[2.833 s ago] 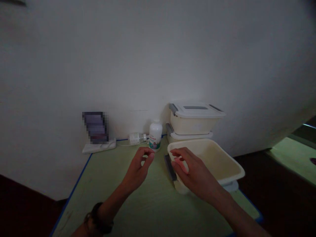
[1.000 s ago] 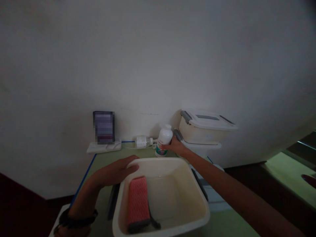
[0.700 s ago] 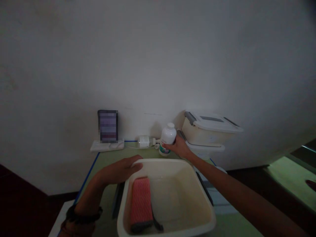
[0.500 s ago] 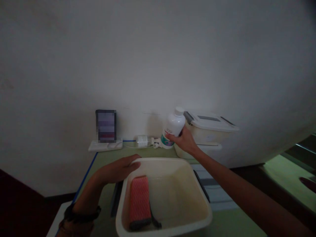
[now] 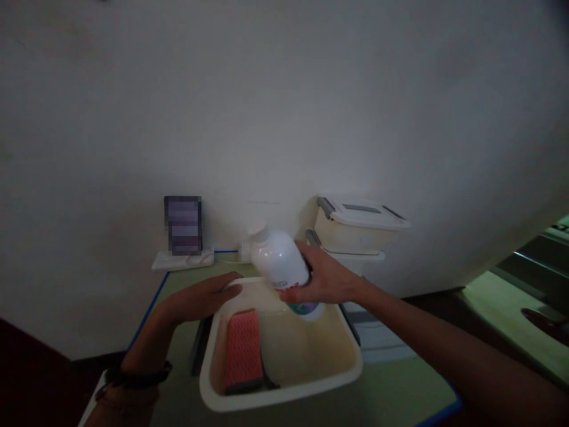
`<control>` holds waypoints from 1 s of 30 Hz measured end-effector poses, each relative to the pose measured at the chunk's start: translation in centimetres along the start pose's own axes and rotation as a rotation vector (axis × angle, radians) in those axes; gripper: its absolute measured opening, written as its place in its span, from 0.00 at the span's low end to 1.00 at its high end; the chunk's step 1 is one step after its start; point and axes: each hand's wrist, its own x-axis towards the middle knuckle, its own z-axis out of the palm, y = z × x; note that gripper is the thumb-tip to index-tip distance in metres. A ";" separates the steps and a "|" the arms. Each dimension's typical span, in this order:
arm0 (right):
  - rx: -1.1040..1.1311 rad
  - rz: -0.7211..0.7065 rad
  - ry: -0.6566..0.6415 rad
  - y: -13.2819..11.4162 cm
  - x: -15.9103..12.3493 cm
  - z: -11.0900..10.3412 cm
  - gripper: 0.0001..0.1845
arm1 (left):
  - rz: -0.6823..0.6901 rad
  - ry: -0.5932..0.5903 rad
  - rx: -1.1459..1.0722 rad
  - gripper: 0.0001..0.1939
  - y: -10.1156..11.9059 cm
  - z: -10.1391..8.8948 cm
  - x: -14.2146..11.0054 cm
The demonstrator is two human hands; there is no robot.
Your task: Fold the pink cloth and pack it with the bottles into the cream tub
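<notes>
My right hand (image 5: 326, 276) is closed around a white plastic bottle (image 5: 278, 258) with a white cap and a green-purple label band. The bottle tilts to the left above the far part of a cream plastic basin (image 5: 284, 397). My left hand (image 5: 200, 301) grips the basin's far left corner, with its thumb over the rim. Inside the basin, along the left wall, lies a pink textured block with a dark grey edge (image 5: 243, 347), which looks like a sponge. A dark strip lies beside it.
Against the wall, two lidded cream storage boxes (image 5: 355, 234) are stacked at the back right. A pixelated dark device (image 5: 184, 225) stands on a white base (image 5: 182, 261) at the back left. A small clear bottle (image 5: 243, 252) lies mostly hidden behind the white bottle.
My right hand has brought the white bottle left and toward me, from beside the boxes to over the basin, and tipped it from nearly upright. My left hand remains on the rim.
</notes>
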 end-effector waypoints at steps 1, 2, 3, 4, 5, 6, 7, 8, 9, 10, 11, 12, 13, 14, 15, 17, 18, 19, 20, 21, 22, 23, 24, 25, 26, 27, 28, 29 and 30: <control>-0.051 -0.006 -0.038 -0.1 -0.2 0.3 0.29 | -0.003 0.004 -0.004 0.21 -0.2 -0.1 -0.1; -0.104 -0.020 -0.073 -0.1 -0.4 0.5 0.29 | -0.009 0.008 -0.010 0.22 -0.4 -0.3 -0.3; -0.153 -0.039 -0.101 0.0 -0.5 0.7 0.30 | -0.023 0.008 -0.018 0.22 -0.6 -0.5 -0.4; -0.200 -0.061 -0.126 0.1 -0.6 0.9 0.31 | -0.041 0.003 -0.031 0.23 -0.8 -0.7 -0.6; -0.241 -0.077 -0.151 0.2 -0.7 1.1 0.32 | -0.053 -0.009 -0.048 0.24 -0.9 -0.9 -0.8; -0.277 -0.085 -0.180 0.4 -0.8 1.3 0.33 | -0.052 -0.027 -0.070 0.24 -1.1 -1.2 -1.0; -0.308 -0.087 -0.213 0.6 -0.9 1.5 0.34 | -0.036 -0.049 -0.097 0.24 -1.2 -1.4 -1.1; -0.341 -0.085 -0.246 0.8 -0.9 1.8 0.34 | -0.005 -0.075 -0.125 0.23 -1.2 -1.5 -1.2; -0.378 -0.084 -0.277 1.1 -0.9 2.1 0.34 | 0.036 -0.105 -0.153 0.23 -1.2 -1.7 -1.3; -0.419 -0.085 -0.307 1.3 -0.9 2.4 0.34 | 0.073 -0.134 -0.175 0.22 -1.2 -1.7 -1.3; -0.463 -0.090 -0.333 1.5 -0.9 2.8 0.34 | 0.094 -0.150 -0.184 0.22 -1.2 -1.7 -1.3; -0.512 -0.099 -0.354 1.7 -0.9 3.3 0.35 | 0.097 -0.150 -0.183 0.22 -1.2 -1.7 -1.3; -0.565 -0.111 -0.371 1.9 -0.9 3.8 0.36 | 0.084 -0.139 -0.176 0.21 -1.2 -1.6 -1.2; -0.624 -0.125 -0.382 2.1 -0.8 4.3 0.36 | 0.063 -0.120 -0.167 0.21 -1.2 -1.5 -1.2; -0.687 -0.143 -0.390 2.2 -0.8 4.8 0.36 | 0.039 -0.100 -0.163 0.21 -1.2 -1.4 -1.2; -0.798 -0.181 -0.397 2.5 -0.6 5.7 0.35 | 0.015 -0.094 -0.174 0.22 -1.2 -1.3 -1.1; -0.839 -0.200 -0.396 2.7 -0.6 6.1 0.34 | 0.018 -0.107 -0.184 0.22 -1.1 -1.3 -1.2; -0.870 -0.217 -0.392 2.8 -0.5 6.5 0.33 | 0.025 -0.117 -0.190 0.22 -1.1 -1.3 -1.2; -0.891 -0.237 -0.383 3.0 -0.5 6.8 0.32 | 0.032 -0.123 -0.191 0.22 -1.0 -1.3 -1.2; -0.908 -0.257 -0.368 3.1 -0.5 7.1 0.32 | 0.036 -0.126 -0.189 0.22 -0.9 -1.3 -1.2; -0.923 -0.271 -0.346 3.3 -0.5 7.4 0.33 | 0.040 -0.130 -0.188 0.21 -0.8 -1.4 -1.2; -0.935 -0.270 -0.321 3.6 -0.5 7.5 0.35 | 0.049 -0.140 -0.190 0.21 -0.7 -1.5 -1.3; -0.936 -0.254 -0.305 3.8 -0.5 7.6 0.37 | 0.061 -0.155 -0.198 0.20 -0.7 -1.6 -1.3; -0.926 -0.225 -0.304 4.1 -0.5 7.6 0.40 | 0.076 -0.169 -0.210 0.20 -0.6 -1.6 -1.3; -0.906 -0.192 -0.319 4.3 -0.5 7.5 0.43 | 0.089 -0.178 -0.224 0.20 -0.6 -1.6 -1.3; -0.881 -0.161 -0.345 4.5 -0.5 7.4 0.44 | 0.096 -0.182 -0.238 0.21 -0.6 -1.7 -1.3; -0.855 -0.142 -0.374 4.7 -0.5 7.1 0.44 | 0.095 -0.181 -0.247 0.21 -0.7 -1.7 -1.3; -0.832 -0.136 -0.392 4.8 -0.5 6.9 0.43 | 0.085 -0.172 -0.250 0.21 -0.8 -1.6 -1.3; -0.812 -0.138 -0.401 4.9 -0.5 6.6 0.42 | 0.069 -0.157 -0.245 0.21 -0.9 -1.6 -1.3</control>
